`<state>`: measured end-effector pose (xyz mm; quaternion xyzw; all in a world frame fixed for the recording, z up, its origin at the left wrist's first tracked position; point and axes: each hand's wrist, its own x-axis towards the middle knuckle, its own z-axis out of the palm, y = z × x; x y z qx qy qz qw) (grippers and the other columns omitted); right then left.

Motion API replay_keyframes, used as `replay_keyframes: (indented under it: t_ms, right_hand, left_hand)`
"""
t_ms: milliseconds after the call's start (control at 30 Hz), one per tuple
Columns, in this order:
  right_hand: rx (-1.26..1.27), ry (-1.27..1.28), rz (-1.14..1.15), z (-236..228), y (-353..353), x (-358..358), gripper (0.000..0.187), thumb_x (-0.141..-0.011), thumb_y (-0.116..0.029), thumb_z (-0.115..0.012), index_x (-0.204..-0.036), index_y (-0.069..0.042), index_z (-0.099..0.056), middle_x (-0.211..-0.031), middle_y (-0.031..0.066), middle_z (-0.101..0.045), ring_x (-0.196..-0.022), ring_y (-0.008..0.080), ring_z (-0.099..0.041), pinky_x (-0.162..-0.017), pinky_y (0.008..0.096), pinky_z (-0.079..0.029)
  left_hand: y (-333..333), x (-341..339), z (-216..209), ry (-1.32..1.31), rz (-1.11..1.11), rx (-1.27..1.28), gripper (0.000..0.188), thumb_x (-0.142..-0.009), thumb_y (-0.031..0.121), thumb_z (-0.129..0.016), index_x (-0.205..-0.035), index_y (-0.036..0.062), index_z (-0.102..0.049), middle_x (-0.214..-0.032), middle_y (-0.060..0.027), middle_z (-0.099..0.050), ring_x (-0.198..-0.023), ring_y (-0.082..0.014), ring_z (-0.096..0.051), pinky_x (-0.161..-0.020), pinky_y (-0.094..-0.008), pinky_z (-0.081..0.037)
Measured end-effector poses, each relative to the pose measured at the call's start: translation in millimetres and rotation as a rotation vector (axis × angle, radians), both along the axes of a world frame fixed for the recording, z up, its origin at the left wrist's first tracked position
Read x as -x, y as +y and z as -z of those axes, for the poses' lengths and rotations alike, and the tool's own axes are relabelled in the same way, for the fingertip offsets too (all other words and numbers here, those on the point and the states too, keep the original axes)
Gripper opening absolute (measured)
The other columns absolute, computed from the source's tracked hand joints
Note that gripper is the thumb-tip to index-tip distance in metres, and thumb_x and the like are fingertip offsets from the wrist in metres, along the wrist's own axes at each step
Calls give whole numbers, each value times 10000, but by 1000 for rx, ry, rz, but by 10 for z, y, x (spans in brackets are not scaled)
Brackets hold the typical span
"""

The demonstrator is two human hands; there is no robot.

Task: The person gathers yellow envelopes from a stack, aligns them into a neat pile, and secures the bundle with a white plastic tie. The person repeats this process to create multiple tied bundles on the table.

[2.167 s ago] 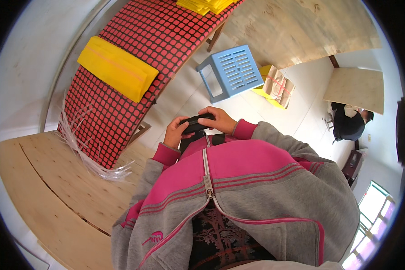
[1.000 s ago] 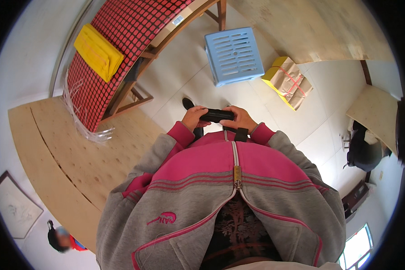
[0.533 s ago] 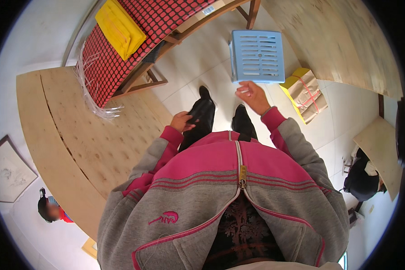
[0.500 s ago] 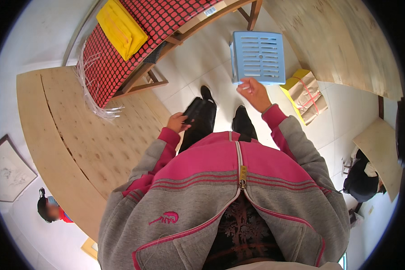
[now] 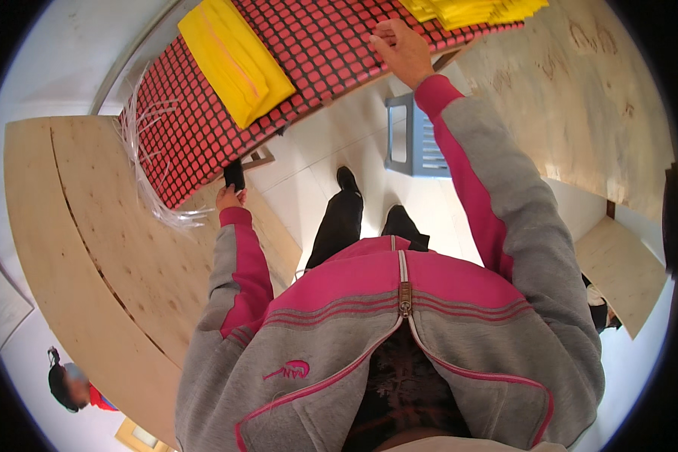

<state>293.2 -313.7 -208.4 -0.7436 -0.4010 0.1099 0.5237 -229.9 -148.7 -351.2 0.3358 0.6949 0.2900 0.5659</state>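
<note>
My left hand (image 5: 231, 198) is closed around a flat black rectangular object (image 5: 234, 175), held by the front edge of a table covered in red and black patterned cloth (image 5: 331, 45). What kind of object it is, I cannot make out. My right hand (image 5: 404, 53) reaches over that cloth with loosely curled fingers, the thumb apart, and nothing visible in it. A folded yellow bundle (image 5: 237, 64) with a pink line along it lies on the cloth to the left. Beyond my right hand is a pile of yellow folded pieces (image 5: 478, 11), cut off by the upper edge.
A blue plastic stool (image 5: 422, 147) stands on the floor below my right forearm. Clear plastic strands (image 5: 139, 162) hang over the cloth's left end. A plywood tabletop (image 5: 90, 248) curves along my left; another plywood surface (image 5: 572, 98) is at right. A person (image 5: 71, 380) appears at lower left.
My right hand has moved from near the stool up over the patterned cloth. My left hand has carried the black object leftward to the cloth's edge. The view now takes in the yellow pile.
</note>
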Motion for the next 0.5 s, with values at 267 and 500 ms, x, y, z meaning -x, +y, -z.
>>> replay_keyframes:
  t_ms: [267, 500]
  right_hand:
    - [282, -290, 246, 291, 633, -45, 181, -871, -270, -650, -916, -102, -601, -845, 39, -627, -772, 241, -630, -647, 379, -489]
    - [333, -299, 274, 284, 684, -31, 170, -875, -285, -652, -907, -127, -600, -784, 17, -595, -724, 227, -612, -622, 370, -481]
  left_hand:
    - [672, 45, 541, -60, -169, 28, 218, -892, 138, -616, -1078, 48, -548, -864, -127, -690, -666, -244, -681, -519, -301, -535]
    - [590, 20, 716, -36, -272, 128, 204, -896, 125, -609, -1075, 41, -557, -872, -123, -687, -700, -235, -679, -570, -307, -537]
